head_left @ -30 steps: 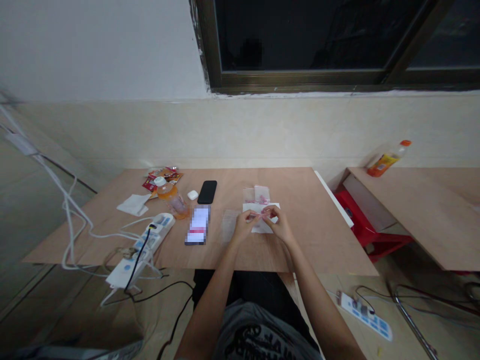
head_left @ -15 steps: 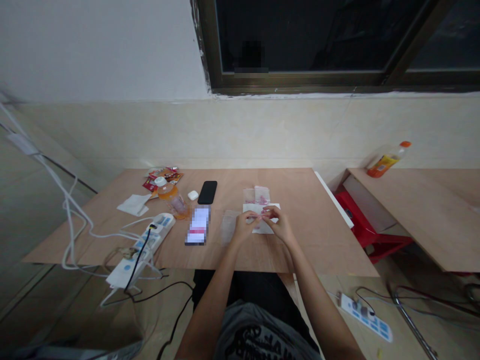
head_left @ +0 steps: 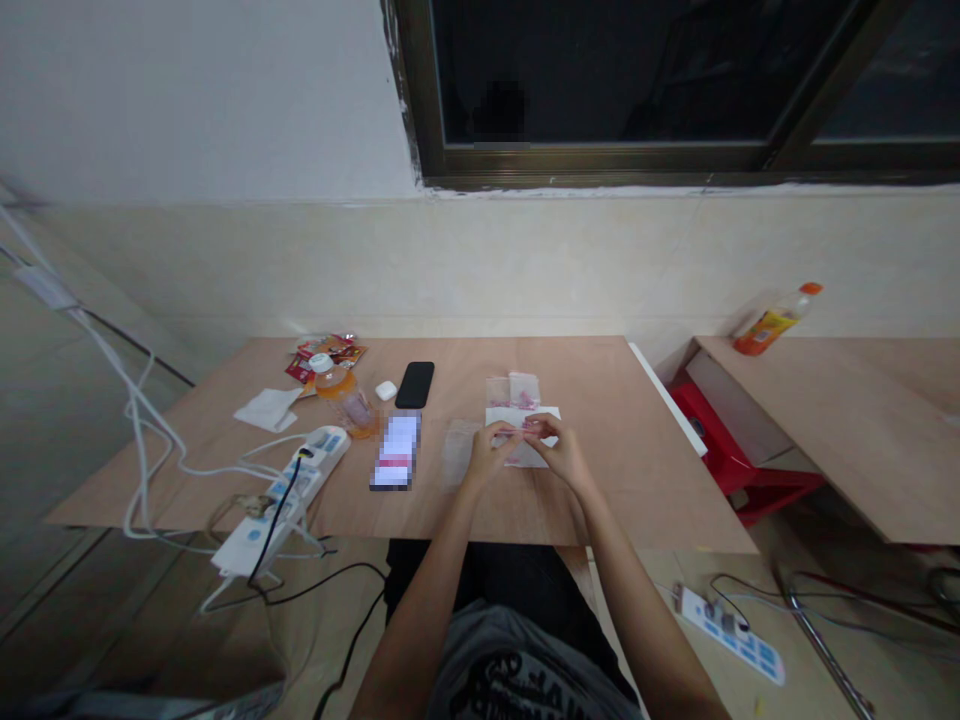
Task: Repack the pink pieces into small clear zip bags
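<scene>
Above a white sheet of paper (head_left: 531,458), my left hand (head_left: 489,452) and my right hand (head_left: 556,446) meet, thumbs and fingertips pinched close together. Between the fingertips runs a thin pinkish strip or edge, too small to name. Just beyond the paper lie small clear plastic bags (head_left: 523,388) with pink-red bits or print in them. To the left of my left hand, a flat transparent plastic sheet or bag (head_left: 458,452) rests on the wooden table (head_left: 630,490).
Left on the table are a lit phone (head_left: 396,450), a black phone (head_left: 415,385), a white case (head_left: 385,391), an orange drink bottle (head_left: 346,398), snack packets (head_left: 324,357), a tissue (head_left: 268,409) and a power strip (head_left: 281,500) with cables. Another bottle (head_left: 776,322) stands on the right-hand table.
</scene>
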`<state>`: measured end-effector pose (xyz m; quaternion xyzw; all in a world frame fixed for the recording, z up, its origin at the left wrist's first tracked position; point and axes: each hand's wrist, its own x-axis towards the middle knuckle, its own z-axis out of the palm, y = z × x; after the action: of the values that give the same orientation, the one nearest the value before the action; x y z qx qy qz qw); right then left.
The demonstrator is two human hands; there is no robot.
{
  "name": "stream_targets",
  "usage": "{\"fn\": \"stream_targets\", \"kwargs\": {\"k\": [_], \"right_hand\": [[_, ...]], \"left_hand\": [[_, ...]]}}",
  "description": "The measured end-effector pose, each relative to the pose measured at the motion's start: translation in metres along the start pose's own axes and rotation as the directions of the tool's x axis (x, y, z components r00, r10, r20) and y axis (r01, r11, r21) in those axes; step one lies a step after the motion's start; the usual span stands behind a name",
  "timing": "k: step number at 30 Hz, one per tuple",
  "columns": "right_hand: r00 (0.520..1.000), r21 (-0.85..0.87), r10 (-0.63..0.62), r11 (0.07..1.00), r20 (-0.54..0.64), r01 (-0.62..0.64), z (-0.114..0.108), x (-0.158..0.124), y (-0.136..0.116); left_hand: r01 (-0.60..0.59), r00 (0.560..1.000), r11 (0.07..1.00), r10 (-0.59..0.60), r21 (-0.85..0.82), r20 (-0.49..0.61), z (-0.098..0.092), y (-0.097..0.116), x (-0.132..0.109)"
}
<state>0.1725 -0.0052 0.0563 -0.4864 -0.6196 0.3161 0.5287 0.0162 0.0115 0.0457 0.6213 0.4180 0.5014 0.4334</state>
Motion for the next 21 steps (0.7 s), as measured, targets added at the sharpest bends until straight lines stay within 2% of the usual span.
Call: {"fn": "stream_targets", "kwargs": {"k": [11, 18, 21], "right_hand": [[0.997, 0.015, 0.029, 0.999, -0.066, -0.028, -0.004, -0.002, 0.004], [0.994, 0.051, 0.068, 0.997, -0.082, -0.064, -0.007, -0.002, 0.009], [0.993, 0.069, 0.088, 0.994, -0.084, -0.082, -0.007, -0.003, 0.012]], "left_hand": [[0.047, 0.998, 0.998, -0.048, -0.031, -0.047, 0.000, -0.002, -0.001], [0.046, 0.997, 0.998, -0.042, -0.051, 0.064, -0.001, 0.004, -0.003], [0.079, 0.995, 0.995, -0.075, -0.058, 0.063, 0.000, 0.004, -0.004]]}}
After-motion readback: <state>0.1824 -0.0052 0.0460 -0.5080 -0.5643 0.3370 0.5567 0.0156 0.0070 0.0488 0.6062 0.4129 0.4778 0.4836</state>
